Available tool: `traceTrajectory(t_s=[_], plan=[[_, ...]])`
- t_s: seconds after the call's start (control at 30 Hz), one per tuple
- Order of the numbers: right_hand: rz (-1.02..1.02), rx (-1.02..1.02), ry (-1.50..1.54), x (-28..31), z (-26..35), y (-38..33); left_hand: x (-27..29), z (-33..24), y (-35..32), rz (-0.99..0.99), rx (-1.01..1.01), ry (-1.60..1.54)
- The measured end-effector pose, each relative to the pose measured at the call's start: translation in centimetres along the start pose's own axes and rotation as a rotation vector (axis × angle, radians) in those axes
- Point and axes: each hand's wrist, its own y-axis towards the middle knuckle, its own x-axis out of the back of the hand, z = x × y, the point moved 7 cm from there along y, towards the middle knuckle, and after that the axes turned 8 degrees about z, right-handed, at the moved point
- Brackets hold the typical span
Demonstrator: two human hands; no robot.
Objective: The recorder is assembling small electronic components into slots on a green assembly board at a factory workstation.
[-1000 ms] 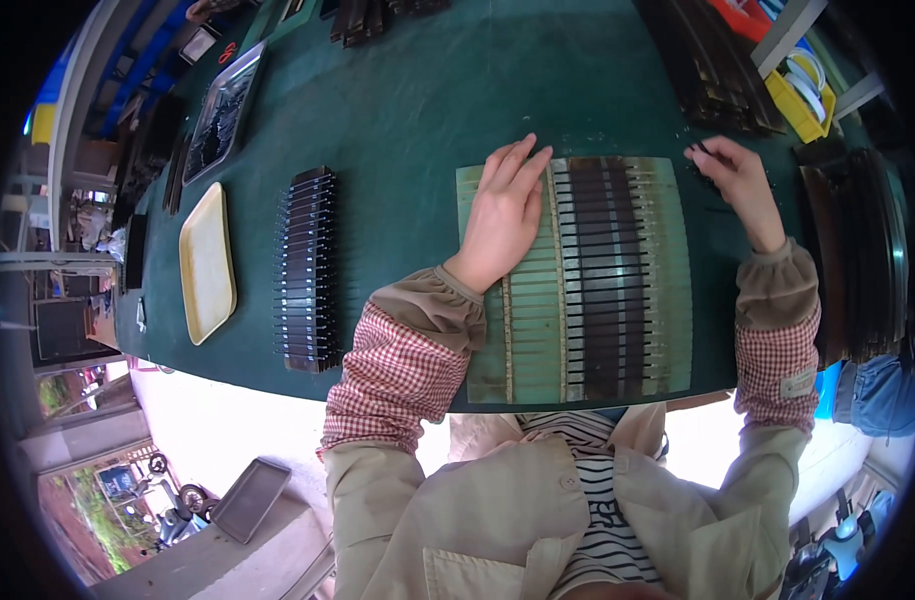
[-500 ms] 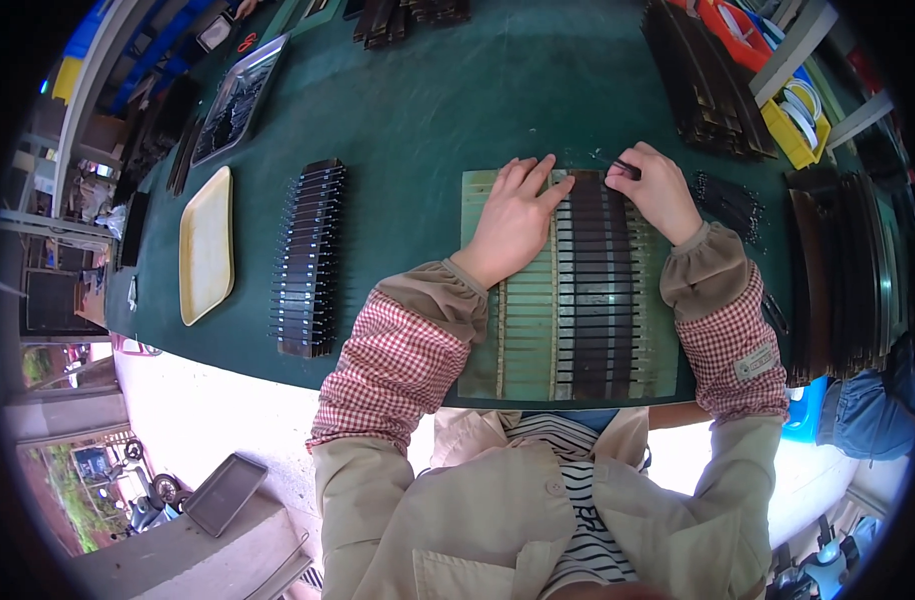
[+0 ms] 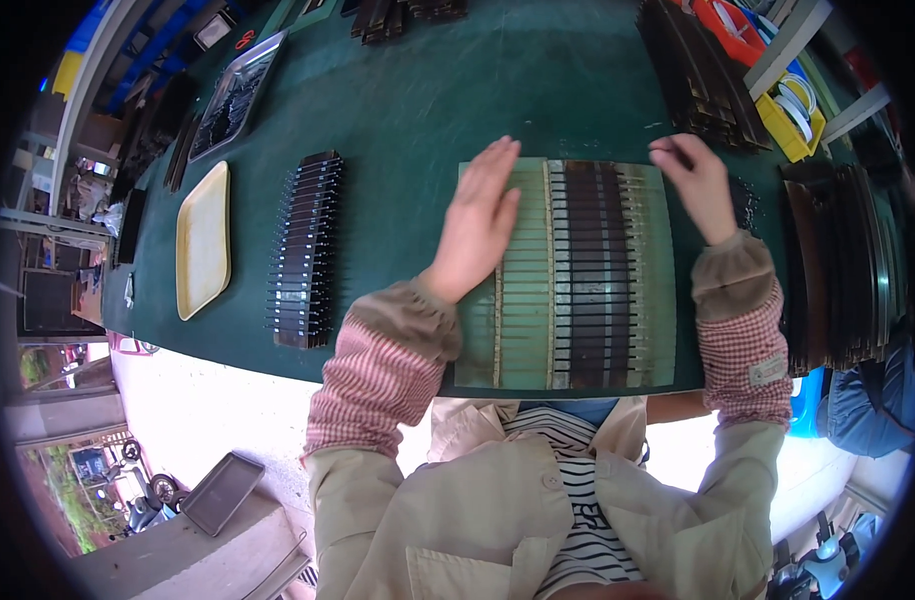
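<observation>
A pale green slotted board (image 3: 523,340) lies on the table before me. Dark strips (image 3: 598,250) run down its right half, crossed by rows of thin dark pins. My left hand (image 3: 478,215) hovers over the board's upper left part, fingers stretched out and holding nothing. Just beyond the upper right corner is my right hand (image 3: 703,185), its thumb and fingers pinched together. Something small and dark seems to be between them, too blurred to name. Beside that wrist lies a pile of small dark pieces (image 3: 746,205), partly hidden.
A dark strip assembly with pins along both sides (image 3: 308,250) lies left of the board. Farther left are a cream tray (image 3: 183,250) and a metal tray (image 3: 206,145) of dark pieces. Stacks of dark strips (image 3: 698,80) and a yellow bin (image 3: 790,130) stand at the right.
Both hands have come away from the board's top edge. My left hand moved left and lifted with straighter fingers; my right hand moved right, off the board.
</observation>
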Motion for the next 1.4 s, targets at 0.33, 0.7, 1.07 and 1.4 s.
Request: traceTrajectory(t_s=[0.33,0.7,1.07,1.4], plan=[[0.231,-0.070,-0.553,5.3,-0.8,-7.5,7.6,-5.0,-19.2,-0.443,0.430,-0.156],[0.255,0.084,-0.459,6.4,-7.2,-4.3,4.5,-2.2,-28.8,-0.773,0.973,-0.673],[0.087,0.083,-0.611,5.1,-6.7,-6.1,2.2,-2.0,-27.9,-0.596,0.989,-1.129],[-0.048,-0.005,-0.335,7.3,0.3,-6.6,3.0,-7.6,-22.8,-0.447,0.934,-1.350]])
